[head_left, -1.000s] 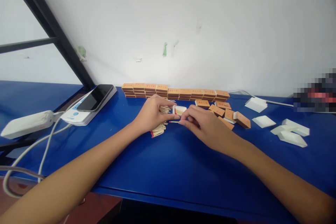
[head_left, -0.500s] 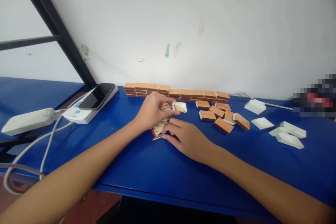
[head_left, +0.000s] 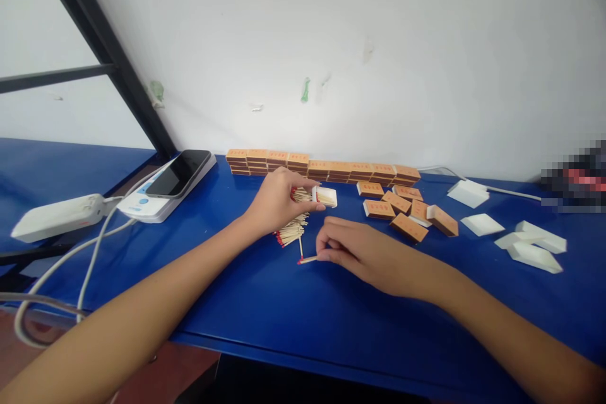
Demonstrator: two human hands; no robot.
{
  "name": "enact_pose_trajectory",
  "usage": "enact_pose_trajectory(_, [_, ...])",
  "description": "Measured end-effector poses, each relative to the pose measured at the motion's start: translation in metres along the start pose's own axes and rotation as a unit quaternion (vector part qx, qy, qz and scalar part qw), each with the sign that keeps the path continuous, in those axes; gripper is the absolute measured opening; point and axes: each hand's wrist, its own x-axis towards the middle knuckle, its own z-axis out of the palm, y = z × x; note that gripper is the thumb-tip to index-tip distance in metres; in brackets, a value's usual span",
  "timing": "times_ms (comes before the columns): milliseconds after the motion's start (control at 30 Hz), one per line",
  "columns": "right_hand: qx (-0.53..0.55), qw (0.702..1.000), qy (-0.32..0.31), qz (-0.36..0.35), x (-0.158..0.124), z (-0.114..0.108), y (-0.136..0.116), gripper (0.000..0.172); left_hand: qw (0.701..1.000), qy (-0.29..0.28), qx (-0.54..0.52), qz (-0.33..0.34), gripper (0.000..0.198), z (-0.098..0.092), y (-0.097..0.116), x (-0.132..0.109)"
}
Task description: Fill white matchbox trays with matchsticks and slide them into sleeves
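Note:
My left hand [head_left: 283, 200] is closed on a white matchbox tray [head_left: 326, 196], gripping its left end between thumb and fingers. Some matches lie inside the tray. Below that hand, and partly hidden by it, is a pile of red-tipped matches [head_left: 291, 231] on the blue table. My right hand [head_left: 350, 246] pinches matchsticks [head_left: 308, 259] by their pale ends, red heads pointing left; how many it holds I cannot make out. Another single match [head_left: 300, 246] lies between the pile and those red heads.
Stacked matchboxes [head_left: 329, 168] line the wall. Several loose matchbox sleeves [head_left: 398, 202] lie to the right, with white trays [head_left: 483, 224] beyond them. On the left are a phone [head_left: 178, 173] on a white box, a white power strip [head_left: 61, 216] and looping cables.
My right hand has drawn back from the pile, toward me and to the right, with matchsticks in its pinch. The left hand still grips the tray in nearly the same spot.

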Motion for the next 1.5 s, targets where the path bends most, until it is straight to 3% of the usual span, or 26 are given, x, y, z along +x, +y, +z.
enact_pose_trajectory(67, [0.041, 0.999, -0.017, 0.006, -0.005, -0.013, 0.003, 0.019, 1.000, -0.014, -0.004, 0.001, 0.038, 0.000, 0.000, 0.000])
enact_pose_trajectory(133, [0.045, 0.999, 0.005, 0.010, -0.006, -0.022, 0.010, 0.020, 1.000, -0.023, -0.011, 0.008, 0.035, 0.001, 0.001, 0.000])
enact_pose_trajectory(300, [-0.059, 0.975, 0.211, 0.018, 0.003, -0.025, 0.037, 0.017, 0.998, -0.034, -0.045, 0.002, 0.036, 0.002, 0.004, 0.001])
enact_pose_trajectory(367, [-0.100, 0.963, 0.250, 0.010, 0.007, -0.021, 0.045, 0.014, 0.997, -0.038, -0.065, -0.004, 0.038, 0.002, 0.005, 0.000])
enact_pose_trajectory(567, [-0.144, 0.954, 0.263, -0.023, 0.009, -0.011, 0.051, 0.010, 0.994, -0.036, -0.101, 0.006, 0.036, 0.003, 0.008, -0.001])
enact_pose_trajectory(767, [-0.115, 0.947, 0.297, -0.042, 0.009, -0.007, 0.039, 0.014, 0.995, -0.032, -0.097, 0.003, 0.034, 0.003, 0.006, -0.001])
enact_pose_trajectory(833, [-0.096, 0.951, 0.288, -0.057, 0.009, -0.003, 0.031, 0.014, 0.996, -0.025, -0.082, 0.000, 0.033, 0.002, 0.005, -0.001])
enact_pose_trajectory(1000, [-0.088, 0.976, 0.169, -0.109, 0.011, 0.011, 0.018, 0.021, 0.999, -0.009, -0.042, -0.013, 0.032, 0.000, 0.003, 0.000])
enact_pose_trajectory(1133, [-0.126, 0.977, 0.117, -0.127, 0.016, 0.021, 0.016, 0.028, 0.999, 0.000, -0.038, -0.019, 0.026, -0.001, 0.004, 0.001])
enact_pose_trajectory(1500, [-0.154, 0.980, 0.079, -0.098, 0.022, 0.030, 0.015, 0.014, 0.999, 0.006, -0.036, -0.007, 0.030, 0.000, 0.002, 0.000])
